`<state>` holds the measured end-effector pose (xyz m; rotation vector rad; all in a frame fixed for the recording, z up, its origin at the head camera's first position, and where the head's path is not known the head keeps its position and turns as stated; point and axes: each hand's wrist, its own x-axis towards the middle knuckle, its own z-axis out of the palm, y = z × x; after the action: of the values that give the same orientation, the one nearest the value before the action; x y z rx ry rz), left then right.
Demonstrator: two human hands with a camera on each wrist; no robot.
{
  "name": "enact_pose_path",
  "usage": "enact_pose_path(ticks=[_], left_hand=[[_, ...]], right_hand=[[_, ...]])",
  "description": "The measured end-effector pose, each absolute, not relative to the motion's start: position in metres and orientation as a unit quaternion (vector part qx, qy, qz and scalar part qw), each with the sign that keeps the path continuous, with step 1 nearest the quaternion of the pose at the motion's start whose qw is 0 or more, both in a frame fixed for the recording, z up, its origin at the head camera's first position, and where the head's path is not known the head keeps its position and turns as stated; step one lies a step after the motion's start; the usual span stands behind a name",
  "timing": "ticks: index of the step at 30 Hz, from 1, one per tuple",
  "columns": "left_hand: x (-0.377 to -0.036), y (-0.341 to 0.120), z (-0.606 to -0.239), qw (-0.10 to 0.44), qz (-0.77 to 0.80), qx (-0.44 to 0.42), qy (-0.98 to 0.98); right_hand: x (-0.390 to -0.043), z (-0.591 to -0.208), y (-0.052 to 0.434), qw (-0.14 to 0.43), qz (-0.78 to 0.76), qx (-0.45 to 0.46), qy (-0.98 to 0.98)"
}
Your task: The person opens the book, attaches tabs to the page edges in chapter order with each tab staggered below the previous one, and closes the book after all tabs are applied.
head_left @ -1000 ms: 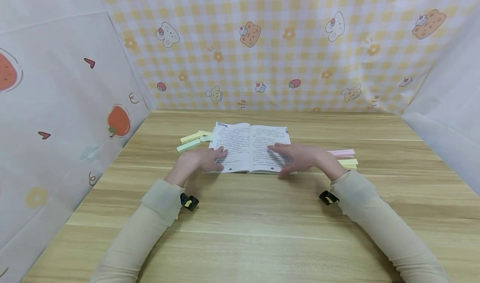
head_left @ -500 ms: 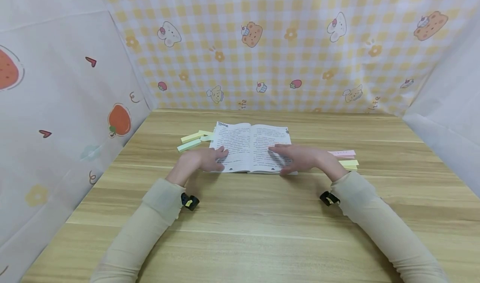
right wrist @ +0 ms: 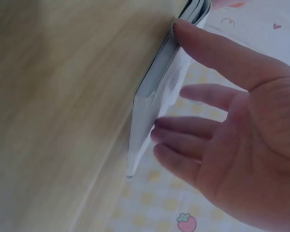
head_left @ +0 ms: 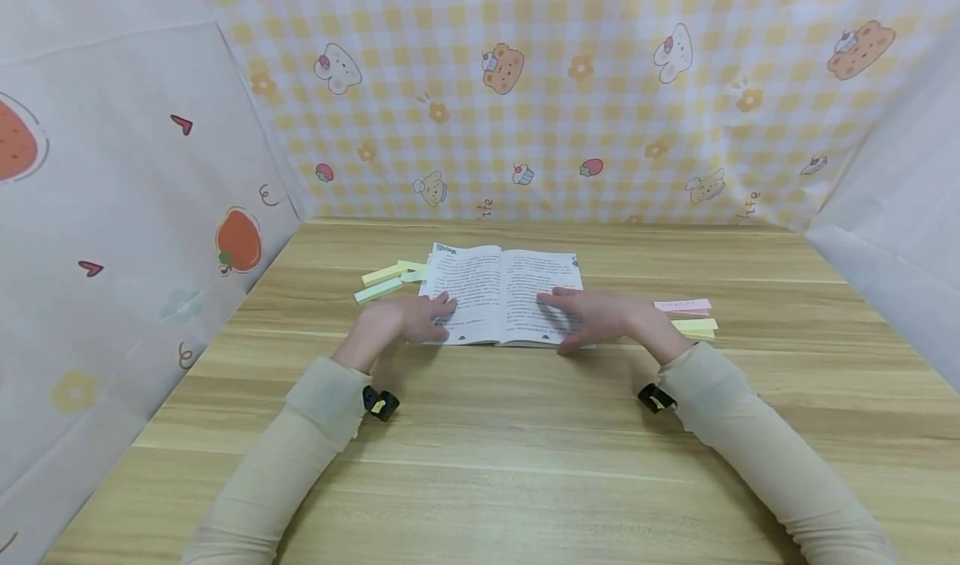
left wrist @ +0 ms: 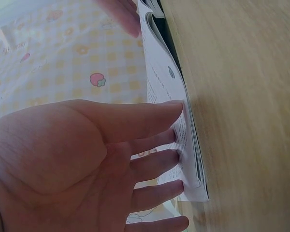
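Note:
An open book (head_left: 480,290) with printed pages lies flat on the wooden table. On its left page rest the fingertips of my left hand (head_left: 408,317), fingers spread and nearly straight; the left wrist view shows the thumb and fingers touching the page (left wrist: 159,77). My right hand (head_left: 600,315) lies over the lower right page, its fingers extended. In the right wrist view, the right thumb (right wrist: 217,50) is at the book's near edge and the other fingers reach over the page. Neither hand grips anything.
Yellow and green sticky-note strips (head_left: 378,290) lie left of the book, partly against its edge. Pink strips (head_left: 682,305) and yellow strips (head_left: 696,326) lie beyond the right wrist. A checked cloth (head_left: 562,132) hangs behind the table (head_left: 480,465).
The right hand shifts very slightly; otherwise both hands and the book stay where they were.

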<state>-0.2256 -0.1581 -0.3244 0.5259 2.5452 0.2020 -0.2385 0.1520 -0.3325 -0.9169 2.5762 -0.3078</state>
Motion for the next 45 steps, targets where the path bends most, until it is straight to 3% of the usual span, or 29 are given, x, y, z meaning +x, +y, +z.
enact_pose_path(ticks=[8, 45], left_hand=[[-0.2254, -0.1578, -0.3239, 0.261, 0.068, 0.199, 0.942], [-0.2237, -0.1565, -0.3226, 0.259, 0.065, 0.198, 0.943]], right_hand=[[-0.2379, -0.3322, 0.1518, 0.203, -0.095, -0.285, 0.932], [-0.2378, -0.3357, 0.1491, 0.176, -0.138, -0.332, 0.916]])
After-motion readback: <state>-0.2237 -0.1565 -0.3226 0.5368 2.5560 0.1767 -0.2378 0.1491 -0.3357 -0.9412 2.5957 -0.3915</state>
